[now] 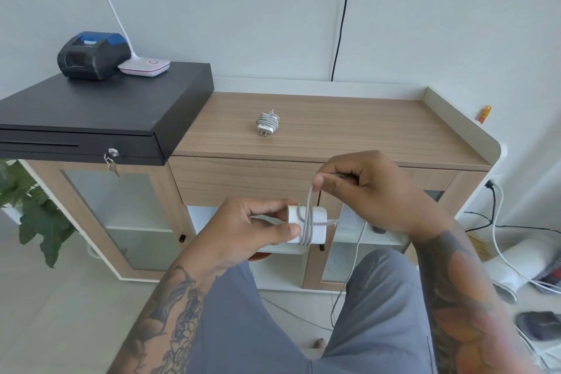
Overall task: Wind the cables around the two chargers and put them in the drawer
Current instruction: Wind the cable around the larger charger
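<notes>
The wood-grain cabinet with a raised pale lip along its back and right edges (349, 118) serves as the desk, and its wide drawer (243, 179) below the top is closed, so the putting-away has not begun. On the left of the desk sits a black cash box (100, 106), leaving the middle and right of the top open. There lies 1 small white charger already bound in its grey cable (267, 123), prongs towards the person: that half looks finished. The 2nd, a white square charger block (315, 226), is held in the air in front of the drawer by the left hand (243, 228), its grip pinching the block's left end. The right hand (370, 191) pinches the thin grey cable (309, 200) just above the block; several turns are on, and a loose tail hangs down between the knees, so winding is probably partway. The drawer front is near the hands and needs room to pull out.
</notes>
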